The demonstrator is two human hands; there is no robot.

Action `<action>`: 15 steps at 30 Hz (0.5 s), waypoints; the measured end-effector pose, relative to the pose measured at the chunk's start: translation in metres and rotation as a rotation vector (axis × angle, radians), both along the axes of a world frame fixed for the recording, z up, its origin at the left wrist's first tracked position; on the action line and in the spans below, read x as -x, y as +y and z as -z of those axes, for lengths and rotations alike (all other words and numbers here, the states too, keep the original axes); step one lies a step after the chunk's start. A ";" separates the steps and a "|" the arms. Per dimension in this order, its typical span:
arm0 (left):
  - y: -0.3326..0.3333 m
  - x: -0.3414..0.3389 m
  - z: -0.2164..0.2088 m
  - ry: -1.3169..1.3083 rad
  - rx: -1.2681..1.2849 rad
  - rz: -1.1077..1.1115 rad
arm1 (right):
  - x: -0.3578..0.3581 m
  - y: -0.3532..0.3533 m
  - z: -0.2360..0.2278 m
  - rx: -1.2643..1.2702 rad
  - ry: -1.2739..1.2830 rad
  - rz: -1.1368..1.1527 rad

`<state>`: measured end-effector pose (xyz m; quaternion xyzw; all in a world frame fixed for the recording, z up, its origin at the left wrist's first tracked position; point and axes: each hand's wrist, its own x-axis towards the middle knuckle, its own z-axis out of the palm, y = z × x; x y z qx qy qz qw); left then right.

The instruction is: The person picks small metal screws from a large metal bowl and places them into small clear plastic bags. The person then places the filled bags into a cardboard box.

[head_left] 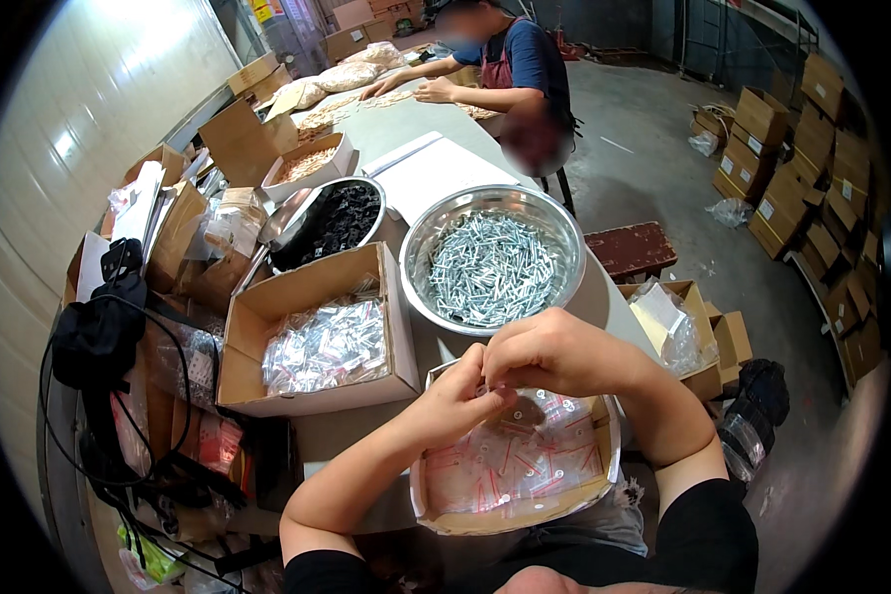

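Observation:
My left hand [459, 398] and my right hand [546, 352] meet fingertip to fingertip over a shallow cardboard box [436, 517] close to my body. Both are closed in a pinch, and whatever sits between the fingers is hidden or too small to name. Inside that box lie many flat clear plastic bags [525, 465] with red lines and small white discs. Just beyond my hands stands a steel bowl [413, 287] full of silvery screw-like metal pieces [493, 267]. A deeper carton [319, 396] left of my hands holds a heap of small filled clear bags [329, 345].
Behind the carton is a bowl of black parts [335, 224], then a box of tan pieces [309, 163]. A co-worker [530, 69] handles tan pieces at the far table. Black cables and a cap [94, 339] hang at left. Cartons [752, 148] are stacked on the right.

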<state>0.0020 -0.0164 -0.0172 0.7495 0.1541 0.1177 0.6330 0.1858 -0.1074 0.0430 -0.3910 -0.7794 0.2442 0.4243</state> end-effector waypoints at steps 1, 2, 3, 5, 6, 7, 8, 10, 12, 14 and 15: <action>-0.001 -0.001 0.004 -0.031 0.088 -0.007 | -0.001 0.000 -0.001 0.018 -0.009 0.029; -0.002 -0.002 0.007 -0.063 0.176 -0.015 | -0.004 0.001 -0.002 0.036 -0.018 0.057; -0.004 -0.004 0.006 -0.094 0.265 -0.019 | -0.007 0.002 -0.002 0.055 -0.026 0.090; -0.004 -0.005 -0.007 0.007 0.246 -0.019 | -0.012 0.003 -0.002 0.071 0.042 0.113; -0.004 -0.004 -0.013 0.057 0.234 -0.022 | -0.014 0.004 -0.002 0.078 0.076 0.121; -0.004 -0.004 -0.014 0.053 0.244 -0.037 | -0.014 0.004 -0.003 0.086 0.123 0.099; -0.005 -0.003 -0.015 0.050 0.254 -0.051 | -0.014 0.004 -0.003 0.105 0.147 0.078; -0.004 -0.001 -0.015 0.040 0.238 -0.047 | -0.014 0.003 -0.004 0.143 0.195 0.033; -0.002 0.001 -0.013 0.027 0.188 -0.008 | -0.012 0.004 -0.002 0.152 0.206 0.005; -0.003 0.000 -0.013 0.010 0.046 -0.020 | -0.007 0.005 0.000 0.144 0.166 -0.007; -0.003 -0.001 -0.013 0.001 -0.024 -0.024 | -0.005 0.005 0.000 0.131 0.120 -0.004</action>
